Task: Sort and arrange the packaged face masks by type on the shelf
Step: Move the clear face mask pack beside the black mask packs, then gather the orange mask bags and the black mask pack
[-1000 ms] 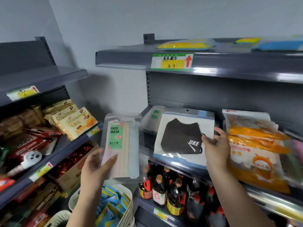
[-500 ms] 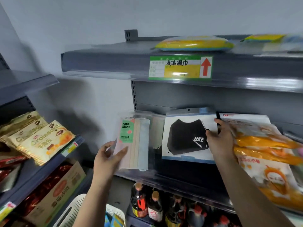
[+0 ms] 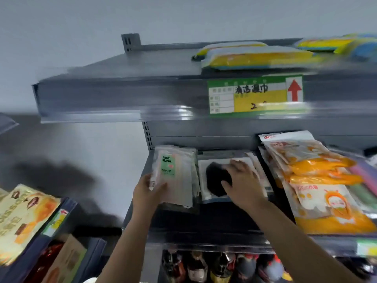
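A clear pack labelled FACE MASK (image 3: 175, 176) lies at the left end of the grey middle shelf (image 3: 214, 219), on top of a small stack of like packs. My left hand (image 3: 148, 193) grips its lower left corner, thumb on top. Beside it a black mask pack (image 3: 214, 178) lies flat on the shelf. My right hand (image 3: 242, 180) rests on that pack with fingers spread and pressing down, covering its right half. Orange cartoon mask packs (image 3: 318, 186) lie overlapped to the right.
The upper shelf (image 3: 122, 92) overhangs close above, with yellow and blue packs (image 3: 255, 56) and a price tag (image 3: 255, 94). Dark sauce bottles (image 3: 220, 266) stand below. Croissant packs (image 3: 22, 219) fill the left-hand rack. The frame is blurred by motion.
Both packs went from held up tilted in front of the shelf to lying flat on it. My right hand moved from the black pack's right edge onto its top. The view rose.
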Available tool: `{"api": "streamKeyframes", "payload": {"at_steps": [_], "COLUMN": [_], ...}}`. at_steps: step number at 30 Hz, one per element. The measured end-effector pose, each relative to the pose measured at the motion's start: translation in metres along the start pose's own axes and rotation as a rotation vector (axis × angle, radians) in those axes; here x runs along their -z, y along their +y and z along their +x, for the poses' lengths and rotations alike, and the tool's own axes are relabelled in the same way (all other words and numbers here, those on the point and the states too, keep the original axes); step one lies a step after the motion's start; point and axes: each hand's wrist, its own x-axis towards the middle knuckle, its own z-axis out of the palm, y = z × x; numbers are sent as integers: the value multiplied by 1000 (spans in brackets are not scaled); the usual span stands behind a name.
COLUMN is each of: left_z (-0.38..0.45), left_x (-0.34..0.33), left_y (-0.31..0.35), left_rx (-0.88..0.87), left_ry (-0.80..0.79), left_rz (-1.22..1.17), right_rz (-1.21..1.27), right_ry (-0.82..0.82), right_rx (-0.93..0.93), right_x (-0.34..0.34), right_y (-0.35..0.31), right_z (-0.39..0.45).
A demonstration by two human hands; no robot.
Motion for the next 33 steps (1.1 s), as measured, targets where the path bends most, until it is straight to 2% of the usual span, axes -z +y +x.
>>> {"api": "streamKeyframes", "payload": {"at_steps": [2, 4, 7, 10, 14, 16, 19, 24, 27, 30, 33], "left_z": [5, 11, 25, 31, 22, 14, -3, -49, -89, -123, -160], "left_x": [-1, -1, -5, -9, -8, -13, -33, -91, -123, -162, -199], "left_y": [3, 4, 3, -1, 0, 7, 20, 54, 82, 97, 114], "left_rx": [-38, -55, -66, -116, -249, -399, -639, -940, -999, -1102, -1128], "left_ry": [-6, -31, -71, -68, -56, -72, -103, -196, -301, -333, -392], "left_rz": [50, 76, 130, 343, 618, 780, 964, 975, 942, 928, 913], "right_rz": [-71, -117, -140, -149, -132, -155, -205, -321, -403, -428, -451], "right_ry": [-168, -247, -248, -248, -106, 5, 70, 250, 273, 263, 234], "right_rx": [-11, -43, -94, -132, -137, -108, -91, -138, -214, -264, -363], "right_x": [-14, -21, -22, -22, -13, -5, 6, 37, 60, 80, 103], "right_y": [-5, -7, -4, -6, -13, -16, -14, 24, 56, 95, 135], "right_z": [-6, -8, -3, -2, -12, -19, -33, -69, -96, -128, -160]}}
